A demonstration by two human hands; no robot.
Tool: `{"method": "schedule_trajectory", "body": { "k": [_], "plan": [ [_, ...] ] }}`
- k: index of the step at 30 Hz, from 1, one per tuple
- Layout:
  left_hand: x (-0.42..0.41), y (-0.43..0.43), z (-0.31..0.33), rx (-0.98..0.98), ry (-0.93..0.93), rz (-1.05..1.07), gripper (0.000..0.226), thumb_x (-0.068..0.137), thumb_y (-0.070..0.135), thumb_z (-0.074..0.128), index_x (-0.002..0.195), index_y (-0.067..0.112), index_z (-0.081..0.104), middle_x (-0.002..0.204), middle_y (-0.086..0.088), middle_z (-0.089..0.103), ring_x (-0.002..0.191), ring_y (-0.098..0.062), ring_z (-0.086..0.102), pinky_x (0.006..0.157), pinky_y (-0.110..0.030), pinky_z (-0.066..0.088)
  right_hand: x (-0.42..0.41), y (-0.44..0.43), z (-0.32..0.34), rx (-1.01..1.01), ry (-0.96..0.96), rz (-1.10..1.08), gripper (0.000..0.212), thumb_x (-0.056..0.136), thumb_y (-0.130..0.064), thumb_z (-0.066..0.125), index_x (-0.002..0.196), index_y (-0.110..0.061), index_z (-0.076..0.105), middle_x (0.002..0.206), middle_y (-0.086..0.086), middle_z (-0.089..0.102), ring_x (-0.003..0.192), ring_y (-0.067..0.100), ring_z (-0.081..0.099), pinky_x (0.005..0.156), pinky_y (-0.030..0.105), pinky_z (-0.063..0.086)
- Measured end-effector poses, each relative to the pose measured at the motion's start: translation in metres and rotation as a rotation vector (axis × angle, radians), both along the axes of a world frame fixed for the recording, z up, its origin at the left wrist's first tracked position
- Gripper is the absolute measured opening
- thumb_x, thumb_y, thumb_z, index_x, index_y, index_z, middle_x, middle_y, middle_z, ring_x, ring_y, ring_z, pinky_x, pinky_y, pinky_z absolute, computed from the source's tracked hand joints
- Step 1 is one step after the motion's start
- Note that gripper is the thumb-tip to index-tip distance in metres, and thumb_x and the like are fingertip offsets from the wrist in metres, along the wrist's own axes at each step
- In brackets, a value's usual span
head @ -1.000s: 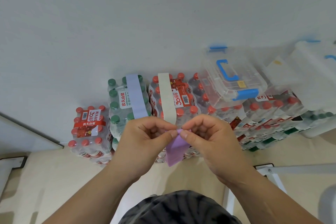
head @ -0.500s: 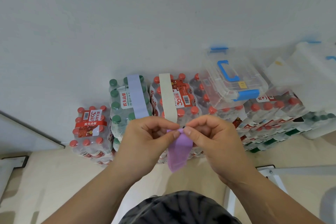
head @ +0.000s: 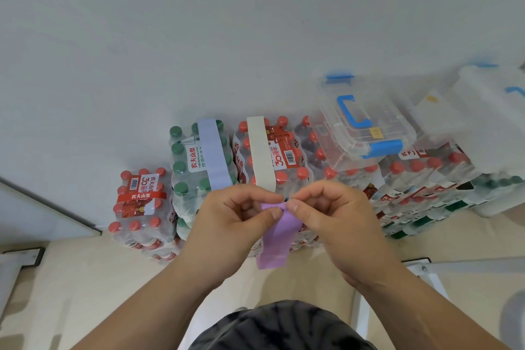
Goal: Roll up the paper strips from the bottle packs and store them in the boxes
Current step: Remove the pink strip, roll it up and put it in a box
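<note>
Purple strip [head: 279, 233] top end pinched by left hand [head: 231, 224] and right hand [head: 331, 221] fingers, tail hung in front of bottle packs [head: 264, 156].

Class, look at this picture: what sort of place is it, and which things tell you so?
Probably a storeroom or stock corner: shrink-wrapped bottle packs stacked on the floor against a plain wall, with clear lidded storage boxes resting on them.

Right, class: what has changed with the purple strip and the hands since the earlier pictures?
The purple strip hangs slightly lower. Left hand and right hand keep their grip on its top end. The blue strip, cream strip and clear box stayed put.
</note>
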State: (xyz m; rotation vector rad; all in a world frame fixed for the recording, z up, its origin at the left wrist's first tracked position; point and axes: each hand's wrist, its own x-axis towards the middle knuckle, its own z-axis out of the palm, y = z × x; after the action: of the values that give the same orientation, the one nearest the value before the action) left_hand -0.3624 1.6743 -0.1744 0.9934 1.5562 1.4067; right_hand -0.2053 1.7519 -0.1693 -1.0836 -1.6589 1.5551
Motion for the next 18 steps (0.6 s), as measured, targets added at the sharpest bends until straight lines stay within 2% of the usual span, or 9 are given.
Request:
{"method": "schedule_trajectory", "body": {
  "k": [2,4,5,8,11,13,16,18],
  "plan": [
    [0.0009,0.0010,0.0011,-0.001,-0.031,0.006,0.016,0.082,0.007,0.075,0.085,0.022,0.079,0.077,-0.012,0.074,0.074,-0.038,0.065,0.066,-0.042,0.057,0.0007,0.0001,0.0014,0.011,0.005,0.005,0.016,0.084,-0.008,0.078,0.080,-0.024,0.077,0.075,0.002,0.075,0.068,0.016,0.069,0.067,0.026,0.058],
    [0.0015,0.0016,0.0016,0.001,-0.030,0.010,0.016,0.082,0.005,0.074,0.082,0.020,0.079,0.074,-0.007,0.075,0.067,-0.028,0.065,0.063,-0.031,0.055,0.0004,-0.0007,0.0003,0.004,0.018,-0.007,0.014,0.084,-0.010,0.078,0.083,-0.024,0.076,0.078,0.005,0.076,0.075,0.026,0.071,0.070,0.031,0.060],
    [0.0018,0.0017,0.0017,0.005,-0.025,0.017,0.016,0.082,0.005,0.075,0.081,0.020,0.079,0.074,-0.006,0.075,0.066,-0.028,0.064,0.063,-0.030,0.054,0.0001,-0.0011,-0.0005,-0.006,0.022,-0.015,0.013,0.084,-0.011,0.078,0.084,-0.024,0.076,0.079,0.006,0.076,0.077,0.030,0.071,0.071,0.035,0.060],
    [0.0024,0.0023,0.0018,0.012,-0.012,0.042,0.014,0.080,0.007,0.077,0.081,0.020,0.080,0.073,-0.011,0.073,0.071,-0.038,0.062,0.062,-0.035,0.055,0.0000,-0.0017,0.0000,-0.023,0.014,-0.015,0.011,0.084,-0.013,0.078,0.084,-0.024,0.076,0.077,0.007,0.076,0.072,0.026,0.070,0.070,0.040,0.060],
    [0.0034,0.0016,0.0020,0.007,-0.063,0.040,0.014,0.078,0.011,0.076,0.092,0.014,0.077,0.076,-0.017,0.073,0.076,-0.041,0.066,0.068,-0.044,0.058,0.0018,-0.0006,0.0022,-0.003,0.025,-0.011,0.011,0.083,-0.012,0.078,0.085,-0.023,0.077,0.080,0.007,0.076,0.074,0.022,0.071,0.071,0.033,0.060],
    [0.0035,0.0011,0.0012,-0.007,-0.095,0.027,0.012,0.081,0.011,0.074,0.092,0.013,0.077,0.077,-0.019,0.074,0.077,-0.041,0.067,0.071,-0.050,0.057,0.0030,0.0000,0.0022,0.014,0.028,-0.015,0.014,0.083,-0.009,0.078,0.086,-0.023,0.077,0.082,0.007,0.077,0.077,0.024,0.072,0.072,0.033,0.061],
    [0.0040,0.0012,-0.0024,-0.006,-0.086,0.036,0.015,0.082,0.006,0.074,0.086,0.019,0.079,0.078,-0.017,0.073,0.072,-0.035,0.066,0.068,-0.043,0.056,0.0031,-0.0015,0.0008,0.000,0.023,-0.023,0.013,0.084,-0.009,0.078,0.090,-0.020,0.076,0.079,0.006,0.077,0.075,0.024,0.072,0.071,0.040,0.060],
    [0.0043,0.0018,-0.0044,0.001,-0.075,0.049,0.018,0.081,0.006,0.075,0.085,0.023,0.079,0.078,-0.019,0.072,0.072,-0.038,0.064,0.068,-0.045,0.055,0.0033,-0.0032,0.0009,-0.024,0.035,-0.036,0.012,0.084,-0.007,0.077,0.090,-0.018,0.075,0.072,0.003,0.075,0.068,0.015,0.069,0.066,0.036,0.059]
  ]
}}
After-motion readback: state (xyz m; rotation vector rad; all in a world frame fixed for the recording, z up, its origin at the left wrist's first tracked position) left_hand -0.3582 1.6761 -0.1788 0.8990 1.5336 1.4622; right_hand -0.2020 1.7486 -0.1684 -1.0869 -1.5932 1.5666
